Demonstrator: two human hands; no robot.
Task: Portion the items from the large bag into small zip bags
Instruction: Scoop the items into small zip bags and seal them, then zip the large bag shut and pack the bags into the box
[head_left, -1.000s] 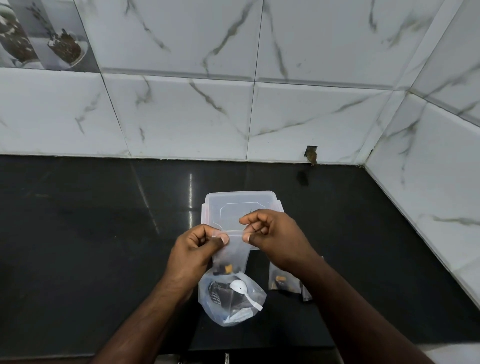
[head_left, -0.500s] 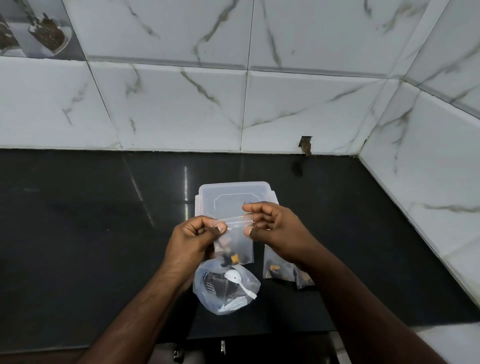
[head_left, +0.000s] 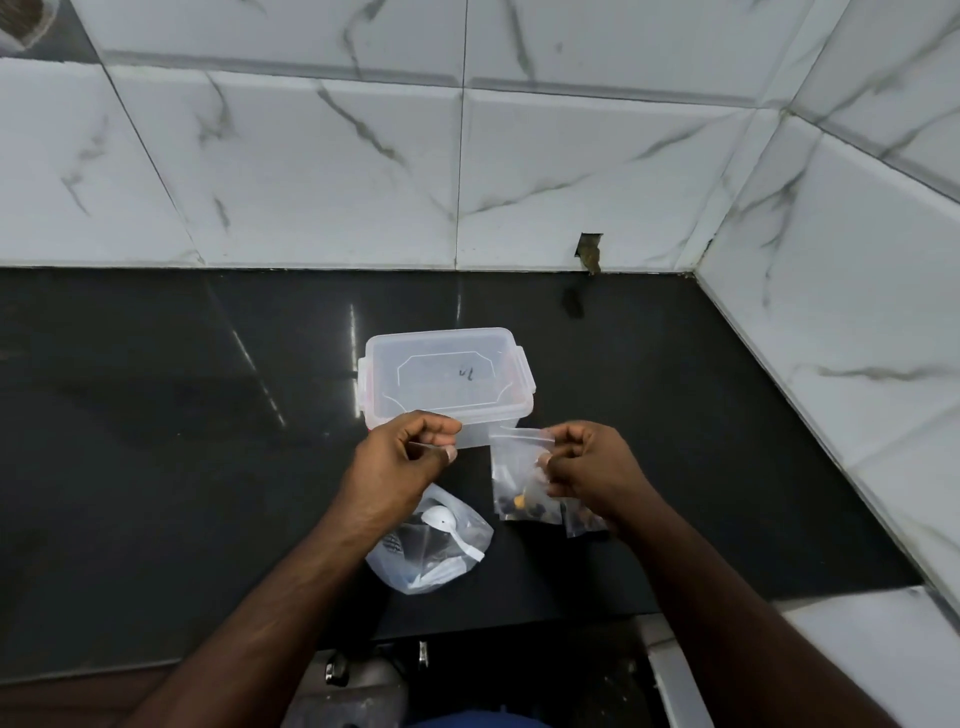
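On the counter (head_left: 156, 415), right hand (head_left: 592, 467) pinching small zip bag (head_left: 519, 478)

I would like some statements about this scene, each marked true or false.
1. The right hand holds a small zip bag. True.
2. The white spoon lies inside the large bag. True.
3. The plastic container has no lid on it. False: a clear lid covers it.
4. The countertop is white. False: it is black; the wall tiles are white.
5. Both hands grip the same bag. False: only the right hand holds the small zip bag; the left hand is apart from it.
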